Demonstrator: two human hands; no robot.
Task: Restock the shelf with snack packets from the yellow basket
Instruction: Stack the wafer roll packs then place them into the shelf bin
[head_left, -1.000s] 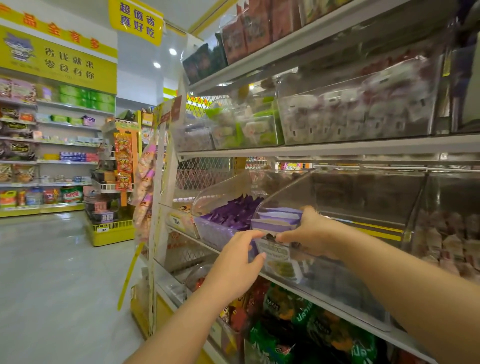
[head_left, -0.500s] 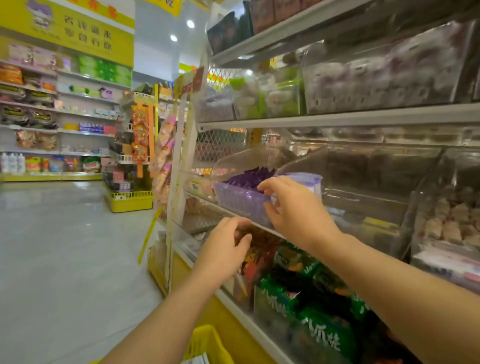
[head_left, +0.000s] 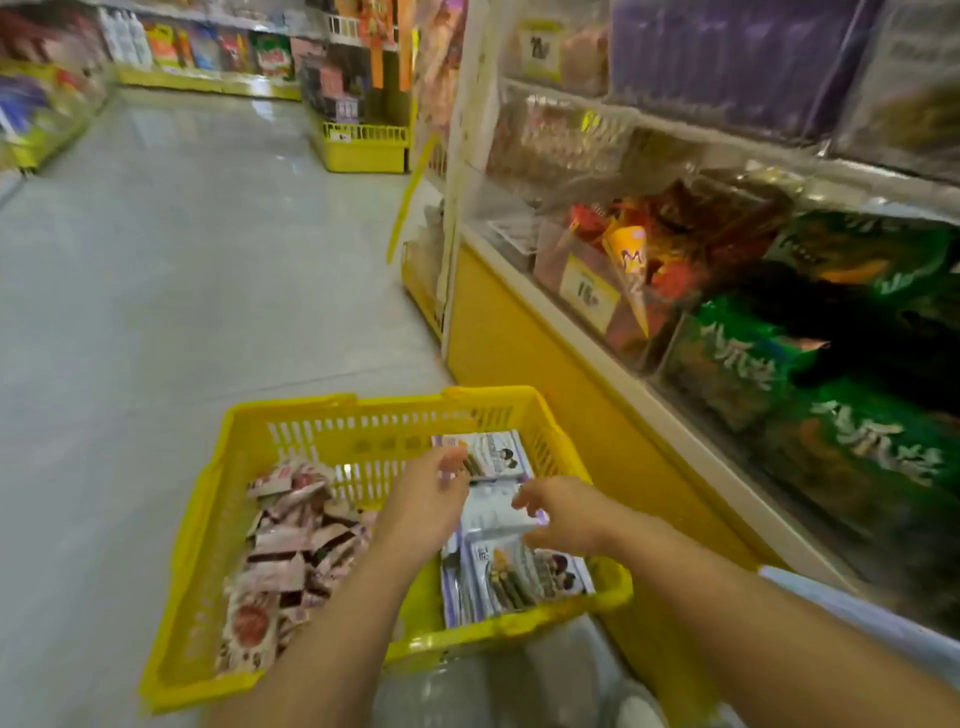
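The yellow basket (head_left: 208, 525) sits low in front of me, beside the shelf's yellow base. Several pink and white snack packets (head_left: 291, 551) fill its left half. Flat purple and white packets (head_left: 524, 577) are stacked in its right half. My left hand (head_left: 428, 493) hovers over the middle of the basket with fingers apart, holding nothing. My right hand (head_left: 558, 512) reaches over the purple packets, fingers spread, at or just above the top one (head_left: 493, 512). The shelf (head_left: 649, 135) rises on the right, with a clear bin of purple packets (head_left: 727, 57) at the top.
Clear bins of orange cone snacks (head_left: 631, 260) and green bags (head_left: 810, 395) line the lower shelf at right. A yellow floor display (head_left: 363, 148) stands ahead in the aisle. Grey floor (head_left: 182, 260) stretches to the left.
The view has swung down from the shelf bins to the basket. Both hands left the clear bin of purple packets and dropped over the basket.
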